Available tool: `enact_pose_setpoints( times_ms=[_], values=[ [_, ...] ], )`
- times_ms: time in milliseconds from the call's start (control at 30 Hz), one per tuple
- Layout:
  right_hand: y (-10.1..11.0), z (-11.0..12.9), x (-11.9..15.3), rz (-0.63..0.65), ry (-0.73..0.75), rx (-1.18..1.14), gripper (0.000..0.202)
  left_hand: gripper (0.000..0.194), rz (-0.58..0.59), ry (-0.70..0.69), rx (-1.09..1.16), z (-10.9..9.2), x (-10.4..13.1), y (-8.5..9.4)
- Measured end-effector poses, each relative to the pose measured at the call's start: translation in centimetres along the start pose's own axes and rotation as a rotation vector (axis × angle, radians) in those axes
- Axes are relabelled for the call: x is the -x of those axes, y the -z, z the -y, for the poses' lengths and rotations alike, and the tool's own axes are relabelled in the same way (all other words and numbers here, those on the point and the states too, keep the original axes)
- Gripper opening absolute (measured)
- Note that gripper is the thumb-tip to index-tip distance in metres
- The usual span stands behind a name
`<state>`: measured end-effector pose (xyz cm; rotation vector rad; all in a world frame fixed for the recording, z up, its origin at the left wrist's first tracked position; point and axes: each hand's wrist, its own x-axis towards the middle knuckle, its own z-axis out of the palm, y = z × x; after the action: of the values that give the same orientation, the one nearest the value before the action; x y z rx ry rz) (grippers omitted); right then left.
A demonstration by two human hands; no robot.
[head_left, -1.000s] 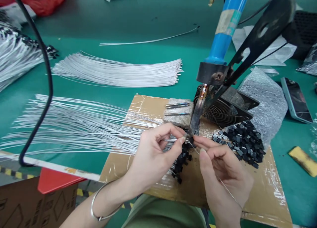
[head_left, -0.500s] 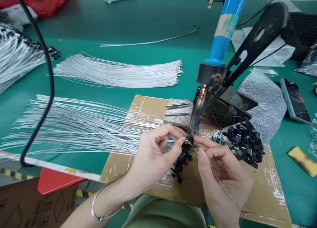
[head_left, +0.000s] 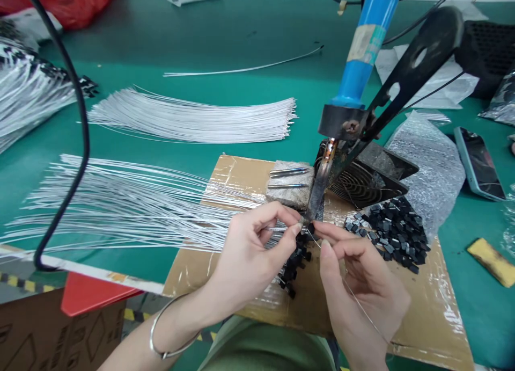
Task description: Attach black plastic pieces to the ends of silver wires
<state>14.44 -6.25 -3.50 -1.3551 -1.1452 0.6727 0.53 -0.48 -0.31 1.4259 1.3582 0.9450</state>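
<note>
Over cardboard, thin wire slants forward-left toward soldering iron.

Hands at soldering iron, thin wire — contact unclear

Fairly bright light, glare on glossy cardboard
</note>
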Motion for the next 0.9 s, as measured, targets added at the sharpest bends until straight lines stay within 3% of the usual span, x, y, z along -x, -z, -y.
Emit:
enact_pose_setpoints(
  times_ms=[900],
  values=[
    [-0.63,0.39,0.11,-0.05,0.107,0.102,0.017,0.012,-0.018,-0.027,-0.017,-0.24,0.08,-0.14]
  ],
)
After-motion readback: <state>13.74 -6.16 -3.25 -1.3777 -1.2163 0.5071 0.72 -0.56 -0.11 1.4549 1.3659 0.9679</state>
